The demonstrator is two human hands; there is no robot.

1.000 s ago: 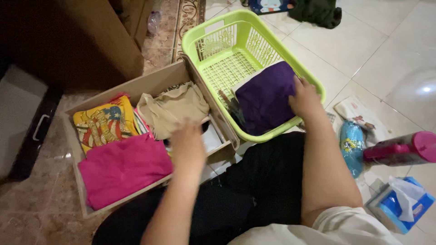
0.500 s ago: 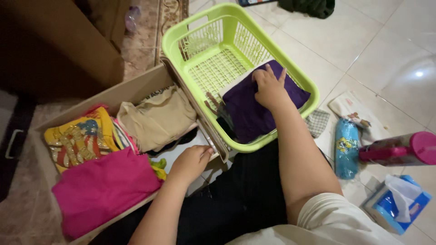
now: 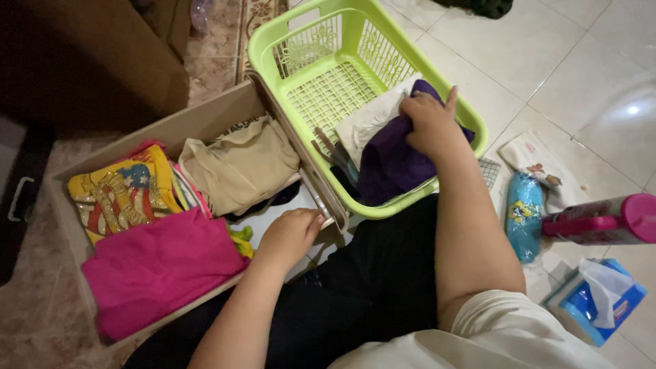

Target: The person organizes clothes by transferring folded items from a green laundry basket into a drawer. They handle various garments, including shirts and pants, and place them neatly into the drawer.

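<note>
My right hand (image 3: 432,125) grips a folded purple garment (image 3: 391,164) inside a lime green laundry basket (image 3: 321,41), bunching its top edge. A white cloth (image 3: 369,121) lies under it in the basket. My left hand (image 3: 290,236) rests, fingers curled, on the front edge of an open wooden drawer (image 3: 205,123). The drawer holds a pink garment (image 3: 160,270), a beige folded garment (image 3: 239,167) and a yellow patterned one (image 3: 123,195).
To the right on the tiled floor lie a blue patterned pouch (image 3: 525,215), a pink and magenta bottle (image 3: 605,220), a blue tissue pack (image 3: 601,301) and a white printed cloth (image 3: 540,160). A dark wooden cabinet (image 3: 89,61) stands behind the drawer.
My right hand went from lying flat on the purple garment to gripping and lifting its edge, uncovering the white cloth. My left hand came down onto the drawer's front edge and stayed there.
</note>
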